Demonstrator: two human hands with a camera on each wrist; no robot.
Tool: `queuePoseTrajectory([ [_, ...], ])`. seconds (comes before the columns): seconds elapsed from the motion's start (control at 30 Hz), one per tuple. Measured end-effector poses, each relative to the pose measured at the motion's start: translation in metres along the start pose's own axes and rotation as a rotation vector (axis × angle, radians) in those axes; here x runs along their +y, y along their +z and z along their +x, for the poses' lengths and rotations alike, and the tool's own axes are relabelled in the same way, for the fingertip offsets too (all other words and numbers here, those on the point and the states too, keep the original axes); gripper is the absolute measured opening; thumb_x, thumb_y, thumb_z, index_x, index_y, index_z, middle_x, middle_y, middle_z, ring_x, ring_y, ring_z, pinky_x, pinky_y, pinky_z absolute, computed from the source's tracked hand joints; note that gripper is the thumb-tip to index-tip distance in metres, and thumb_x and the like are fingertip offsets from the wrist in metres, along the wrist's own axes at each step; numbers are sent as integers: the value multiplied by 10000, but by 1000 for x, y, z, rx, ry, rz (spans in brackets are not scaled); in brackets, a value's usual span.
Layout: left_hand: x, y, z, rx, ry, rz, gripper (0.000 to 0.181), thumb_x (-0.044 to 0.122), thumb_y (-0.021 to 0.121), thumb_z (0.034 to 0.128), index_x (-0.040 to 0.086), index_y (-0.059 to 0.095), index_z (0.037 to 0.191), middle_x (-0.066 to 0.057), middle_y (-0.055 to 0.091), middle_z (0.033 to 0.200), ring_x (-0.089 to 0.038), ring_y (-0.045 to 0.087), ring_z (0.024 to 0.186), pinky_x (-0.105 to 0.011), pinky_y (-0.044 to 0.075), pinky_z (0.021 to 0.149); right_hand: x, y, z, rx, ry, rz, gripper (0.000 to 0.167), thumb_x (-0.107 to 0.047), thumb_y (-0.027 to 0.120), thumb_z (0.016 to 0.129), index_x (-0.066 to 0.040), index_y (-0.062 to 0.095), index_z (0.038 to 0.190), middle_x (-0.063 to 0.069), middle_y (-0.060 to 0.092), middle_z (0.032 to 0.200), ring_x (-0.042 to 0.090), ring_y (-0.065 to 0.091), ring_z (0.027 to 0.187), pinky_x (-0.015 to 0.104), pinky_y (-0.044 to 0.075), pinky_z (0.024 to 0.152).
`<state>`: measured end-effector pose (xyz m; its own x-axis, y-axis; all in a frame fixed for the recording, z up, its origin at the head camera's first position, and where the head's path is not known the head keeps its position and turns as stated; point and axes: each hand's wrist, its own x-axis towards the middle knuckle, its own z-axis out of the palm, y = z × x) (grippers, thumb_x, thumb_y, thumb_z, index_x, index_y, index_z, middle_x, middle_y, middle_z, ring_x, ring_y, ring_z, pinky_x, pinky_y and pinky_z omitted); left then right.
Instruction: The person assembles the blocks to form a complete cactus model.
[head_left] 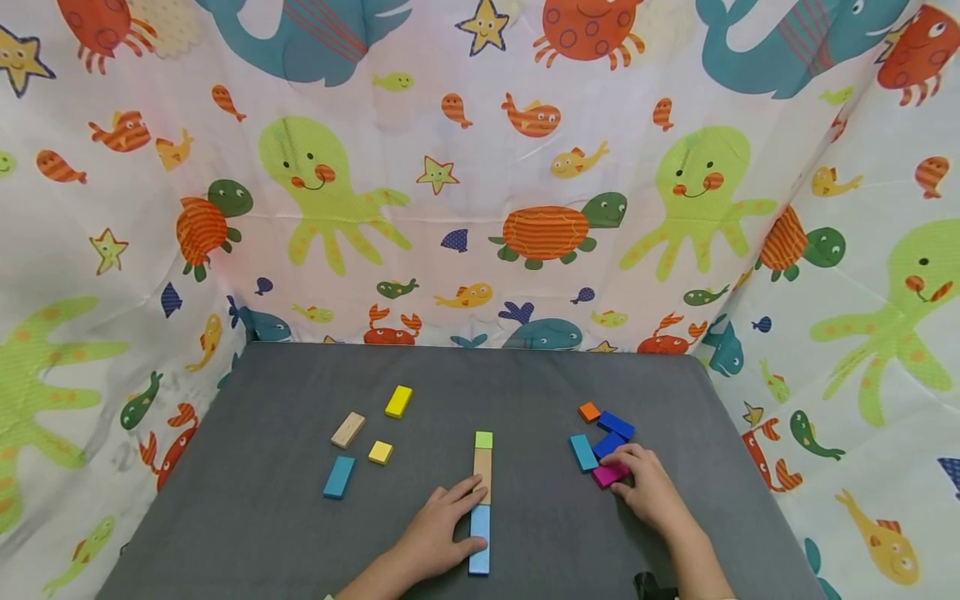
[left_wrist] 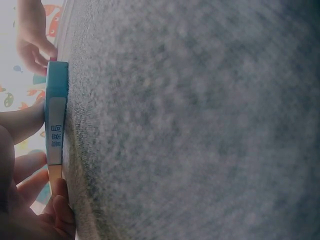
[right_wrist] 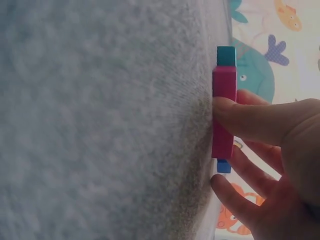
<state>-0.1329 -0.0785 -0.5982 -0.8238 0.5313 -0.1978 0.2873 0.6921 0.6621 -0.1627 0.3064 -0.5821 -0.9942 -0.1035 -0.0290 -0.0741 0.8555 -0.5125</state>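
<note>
Right hand (head_left: 651, 490) pinches magenta block (head_left: 607, 476) — blue block (head_left: 608, 444), teal block (head_left: 582, 452) crowding it.

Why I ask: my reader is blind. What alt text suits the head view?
A person's left hand touches a light-blue block and a tan block, lined up with a green block on a grey table; the right hand grips a magenta block near blue, teal and orange blocks. Four more blocks lie on the left; a sea-animal backdrop hangs behind.
</note>
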Motion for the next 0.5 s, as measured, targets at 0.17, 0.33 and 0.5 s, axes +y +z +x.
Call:
queuePoseTrajectory([
  [0.17, 0, 0, 1, -14, -8, -3, 720, 489, 770, 950, 256, 523, 1585, 87, 374, 1703, -164, 479, 1148, -402, 484, 959, 1, -1, 0, -12, 3, -20, 271, -56, 861, 875, -149, 766, 1111, 91, 649, 1191, 342, 542, 1163, 560, 509, 954],
  [0.33, 1, -1, 1, -23, -12, -8, 721, 486, 772, 949, 256, 521, 1586, 85, 374, 1703, -168, 480, 1156, -409, 484, 971, -2, -5, -3, -27, -1, -14, 272, -86, 881, 863, -154, 733, 1081, 87, 668, 1187, 312, 557, 1107, 512, 508, 924],
  [0.5, 2, -2, 1, -22, -15, -17, 719, 488, 770, 951, 257, 521, 1586, 79, 374, 1704, -175, 480, 1161, -424, 479, 977, -11, -10, -2, -19, -28, 2, 299, -139, 892, 864, -160, 743, 1122, 39, 692, 1159, 256, 582, 1059, 478, 518, 900],
])
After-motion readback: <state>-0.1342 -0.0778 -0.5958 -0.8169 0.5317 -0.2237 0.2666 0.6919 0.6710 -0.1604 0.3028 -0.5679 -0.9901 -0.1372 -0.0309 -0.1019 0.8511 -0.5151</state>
